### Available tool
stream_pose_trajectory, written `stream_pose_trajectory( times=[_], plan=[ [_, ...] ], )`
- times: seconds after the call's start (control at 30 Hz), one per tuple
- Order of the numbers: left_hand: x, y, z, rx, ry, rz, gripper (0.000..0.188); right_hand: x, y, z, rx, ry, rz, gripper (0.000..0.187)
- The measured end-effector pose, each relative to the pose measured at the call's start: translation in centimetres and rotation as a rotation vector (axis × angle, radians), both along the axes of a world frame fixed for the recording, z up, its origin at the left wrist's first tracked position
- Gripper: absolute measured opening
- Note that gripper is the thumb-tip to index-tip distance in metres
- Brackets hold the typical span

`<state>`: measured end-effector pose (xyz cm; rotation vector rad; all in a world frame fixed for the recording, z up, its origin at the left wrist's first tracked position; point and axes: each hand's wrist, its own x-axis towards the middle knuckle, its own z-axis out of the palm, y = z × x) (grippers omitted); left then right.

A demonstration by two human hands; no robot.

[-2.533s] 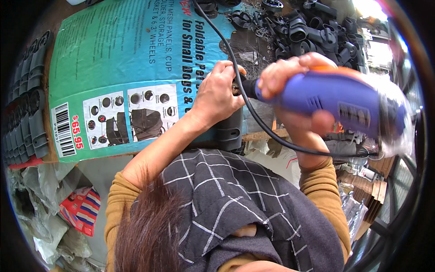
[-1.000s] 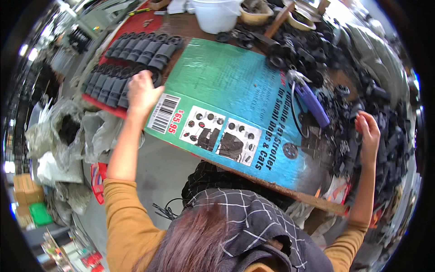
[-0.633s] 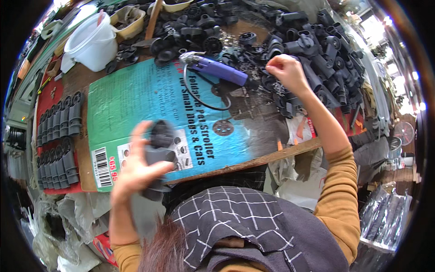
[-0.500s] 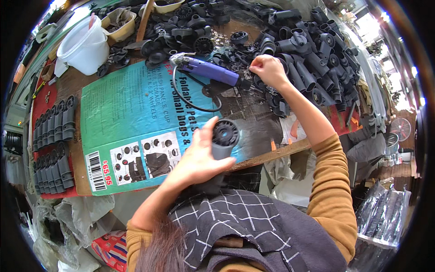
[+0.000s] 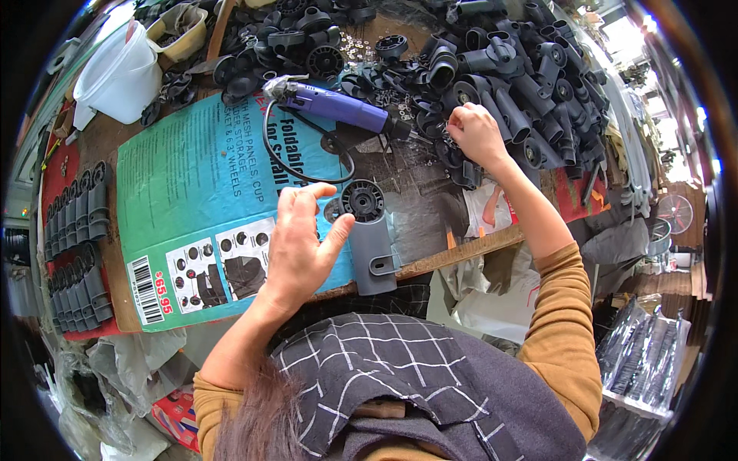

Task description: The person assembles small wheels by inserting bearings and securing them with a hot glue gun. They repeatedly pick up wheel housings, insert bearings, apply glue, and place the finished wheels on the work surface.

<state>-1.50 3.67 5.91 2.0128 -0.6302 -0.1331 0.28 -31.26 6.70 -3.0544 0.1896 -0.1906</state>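
Observation:
A dark grey plastic housing [image 5: 373, 250] with a black spoked disc [image 5: 363, 201] at its far end lies at the table's front edge, its near end jutting over it. Just left of it is my left hand [image 5: 301, 238], open, thumb and fingers apart and holding nothing. My right hand [image 5: 478, 138] is closed in a pinch over small loose parts by the heap of housings; whatever its fingertips hold is too small or hidden. Between the hands, farther back, a purple power screwdriver [image 5: 338, 107] with a black cord lies across the teal printed cardboard [image 5: 192, 177].
A heap of grey plastic housings [image 5: 530, 84] covers the back right. Black discs and caps [image 5: 323, 61] are piled at the back, beside a white bucket [image 5: 119, 77] and a cream tub [image 5: 178, 34]. Finished-looking housings [image 5: 77, 219] stand in two rows at the left.
My left hand has let go of the housing and moved left, leaving it at the table edge. My right hand has shifted slightly nearer and stays pinched. The whole view has shifted a little.

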Motion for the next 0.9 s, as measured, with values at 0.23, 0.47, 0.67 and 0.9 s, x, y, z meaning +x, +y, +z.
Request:
stream_pose_trajectory(
  times=[0.23, 0.47, 0.67, 0.9],
  plan=[
    [4.9, -5.7, 2.2, -0.241, -0.174, -0.021, 0.026, 2.5, 0.4, 1.7, 0.403, -0.346, 0.030, 0.020],
    [10.4, -5.1, 0.2, 0.439, -0.444, -0.104, 0.034, 3.8, -1.9, 3.2, 0.034, -0.503, -0.064, 0.016],
    [12.6, 0.7, -1.6, 0.593, -0.488, -0.099, 0.033, 6.3, -0.6, 2.6, -0.225, -0.568, 0.065, 0.012],
    [14.4, 2.4, -3.9, 0.469, -0.640, -0.050, 0.027, 14.9, 9.4, -2.3, 0.044, -0.224, 0.435, 0.017]
  ],
)
